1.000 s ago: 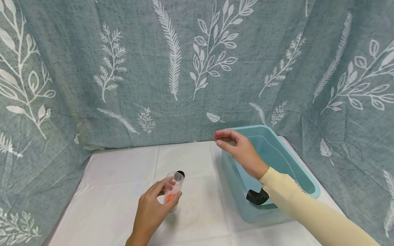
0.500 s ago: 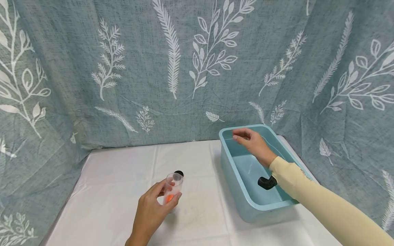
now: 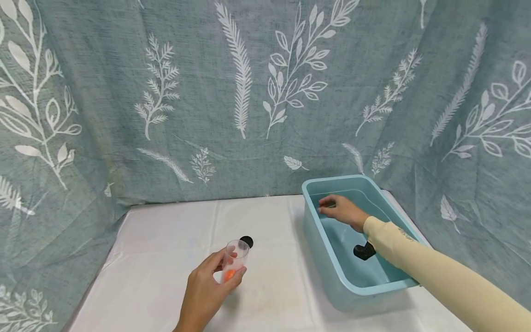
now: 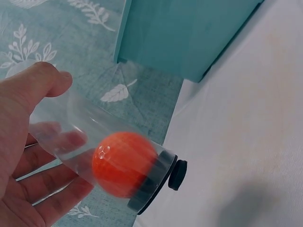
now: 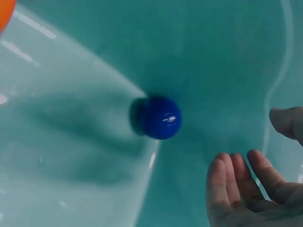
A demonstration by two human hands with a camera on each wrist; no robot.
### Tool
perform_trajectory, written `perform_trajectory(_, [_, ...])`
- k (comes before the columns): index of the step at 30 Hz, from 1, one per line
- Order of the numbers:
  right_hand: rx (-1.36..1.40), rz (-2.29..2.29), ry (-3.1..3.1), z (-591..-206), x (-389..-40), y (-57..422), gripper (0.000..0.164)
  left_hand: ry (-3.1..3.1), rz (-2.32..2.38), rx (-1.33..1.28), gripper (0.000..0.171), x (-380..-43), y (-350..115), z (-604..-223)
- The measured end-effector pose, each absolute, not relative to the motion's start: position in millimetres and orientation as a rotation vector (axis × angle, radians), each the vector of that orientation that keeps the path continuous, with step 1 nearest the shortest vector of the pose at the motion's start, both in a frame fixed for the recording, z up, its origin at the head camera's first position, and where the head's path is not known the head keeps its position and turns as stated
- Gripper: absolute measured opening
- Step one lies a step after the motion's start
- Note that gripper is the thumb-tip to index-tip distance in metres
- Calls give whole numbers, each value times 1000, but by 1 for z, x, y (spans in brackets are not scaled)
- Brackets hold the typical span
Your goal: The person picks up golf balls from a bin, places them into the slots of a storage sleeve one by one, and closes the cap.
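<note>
In the head view my left hand (image 3: pixel 209 281) grips a clear cylindrical container (image 3: pixel 236 256), its mouth facing up. An orange ball (image 4: pixel 124 164) rests inside, beside the dark band at the container's end in the left wrist view. A small black disc (image 3: pixel 247 240) lies on the cloth just behind it. My right hand (image 3: pixel 342 212) reaches into the blue tub (image 3: pixel 332 251), fingers loosely extended and holding nothing. A blue ball (image 5: pixel 161 117) sits at a corner of the tub floor, a little apart from the right fingertips (image 5: pixel 220 163). The head view does not show that ball.
Part of an orange round thing (image 5: pixel 4 13) shows at the right wrist view's corner. A black device (image 3: pixel 364 251) is by the right wrist. The white-covered table (image 3: pixel 166 240) backs onto a leaf-patterned curtain (image 3: pixel 199 101), which also stands along both sides.
My right hand has moved right and lowered from above the tub's left rim into the tub. The left hand keeps its grip on the clear container, nearly still.
</note>
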State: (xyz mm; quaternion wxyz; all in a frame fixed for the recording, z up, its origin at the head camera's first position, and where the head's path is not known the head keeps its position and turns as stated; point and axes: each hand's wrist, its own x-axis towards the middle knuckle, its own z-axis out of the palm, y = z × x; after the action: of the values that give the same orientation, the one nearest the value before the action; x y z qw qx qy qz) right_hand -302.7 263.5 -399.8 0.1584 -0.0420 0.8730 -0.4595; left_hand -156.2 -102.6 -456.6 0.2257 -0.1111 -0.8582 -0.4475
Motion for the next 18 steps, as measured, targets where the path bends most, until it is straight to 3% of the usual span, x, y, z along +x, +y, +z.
perform_trajectory(18, [-142, -1094, 2564, -443, -314, 250, 44, -2368, -1166, -278, 50, -157, -111, -465])
